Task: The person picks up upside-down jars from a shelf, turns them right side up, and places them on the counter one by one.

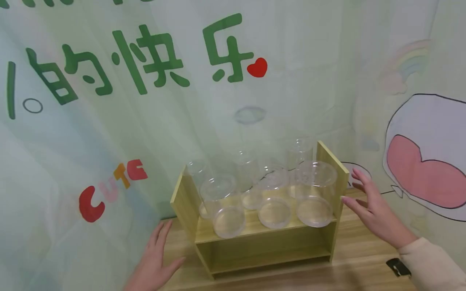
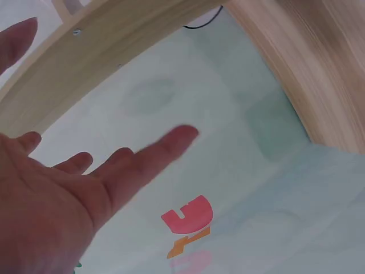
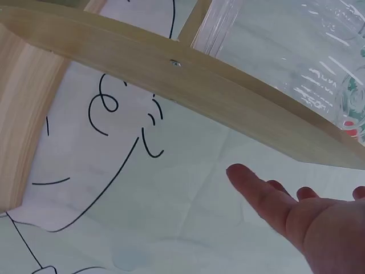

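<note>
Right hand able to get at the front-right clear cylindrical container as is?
Likely yes, from above: right hand is empty, nothing hangs over the container, though the side panel blocks a sideways reach.

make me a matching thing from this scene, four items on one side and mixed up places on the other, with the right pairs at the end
Column 1
1. left hand
2. clear containers
3. red heart
4. right hand

Column 2
A. on the upper shelf of the wooden rack
B. beside the rack, with a beige cuff at the wrist
C. on the curtain, at the lower right of a large green character
D. beside the rack, on the side nearer the "CUTE" lettering

Right pairs: 1-D, 2-A, 3-C, 4-B
</note>
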`<control>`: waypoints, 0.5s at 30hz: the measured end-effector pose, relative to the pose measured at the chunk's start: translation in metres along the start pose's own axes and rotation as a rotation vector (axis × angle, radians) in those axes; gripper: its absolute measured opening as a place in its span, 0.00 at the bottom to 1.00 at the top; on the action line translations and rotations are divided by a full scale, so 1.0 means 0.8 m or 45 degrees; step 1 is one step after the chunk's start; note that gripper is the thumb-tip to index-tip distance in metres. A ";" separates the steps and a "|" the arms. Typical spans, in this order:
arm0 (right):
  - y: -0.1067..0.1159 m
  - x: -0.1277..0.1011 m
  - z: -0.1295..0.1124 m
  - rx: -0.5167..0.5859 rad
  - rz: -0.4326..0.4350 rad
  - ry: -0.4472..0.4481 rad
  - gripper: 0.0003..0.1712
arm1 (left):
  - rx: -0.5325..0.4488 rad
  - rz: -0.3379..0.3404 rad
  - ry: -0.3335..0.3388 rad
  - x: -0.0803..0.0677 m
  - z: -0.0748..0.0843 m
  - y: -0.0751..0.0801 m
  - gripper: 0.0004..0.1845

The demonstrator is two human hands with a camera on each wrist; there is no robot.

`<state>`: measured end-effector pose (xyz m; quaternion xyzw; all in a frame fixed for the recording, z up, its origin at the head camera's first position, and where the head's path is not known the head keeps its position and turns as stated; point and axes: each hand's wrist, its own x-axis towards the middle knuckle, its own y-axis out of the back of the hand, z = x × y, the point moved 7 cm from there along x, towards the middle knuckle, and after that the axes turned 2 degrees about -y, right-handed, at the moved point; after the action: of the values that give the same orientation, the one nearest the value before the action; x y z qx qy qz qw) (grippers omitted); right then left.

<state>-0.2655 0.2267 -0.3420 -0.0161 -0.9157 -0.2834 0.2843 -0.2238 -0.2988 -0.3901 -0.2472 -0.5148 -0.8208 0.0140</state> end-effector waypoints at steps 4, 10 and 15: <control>-0.005 0.005 0.002 -0.001 0.000 0.018 0.45 | -0.071 0.114 0.009 -0.002 0.012 0.004 0.58; -0.009 0.011 0.003 0.047 0.038 0.057 0.47 | -0.166 0.371 0.025 -0.005 0.037 0.010 0.59; -0.008 0.016 -0.002 0.119 0.071 0.096 0.47 | -0.394 0.512 0.034 -0.006 0.063 0.012 0.58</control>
<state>-0.2767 0.2188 -0.3378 -0.0176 -0.9158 -0.2329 0.3266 -0.1975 -0.2616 -0.3665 -0.3330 -0.3234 -0.8736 0.1459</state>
